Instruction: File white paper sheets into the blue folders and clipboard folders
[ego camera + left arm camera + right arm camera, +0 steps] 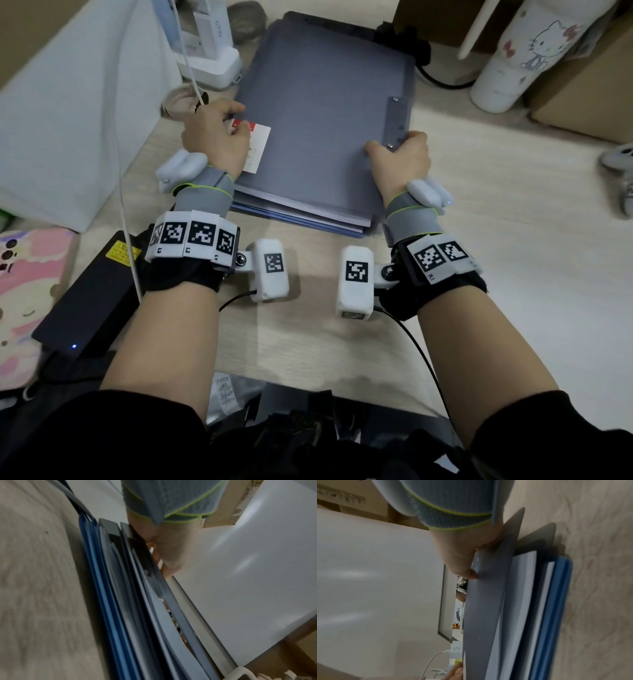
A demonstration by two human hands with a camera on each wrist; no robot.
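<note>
Grey clipboard folder (318,113) atop stack — both hands' fingers (416,138) curled over side edges.

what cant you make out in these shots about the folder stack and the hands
- Head view: the label text is too small, and the left hand covers part of it.
- Head view: whether the top grey folder holds paper; its cover is closed.
- Left wrist view: the folder count; the edges are motion-blurred.
- Right wrist view: the right hand fingers are behind the cover.
</note>
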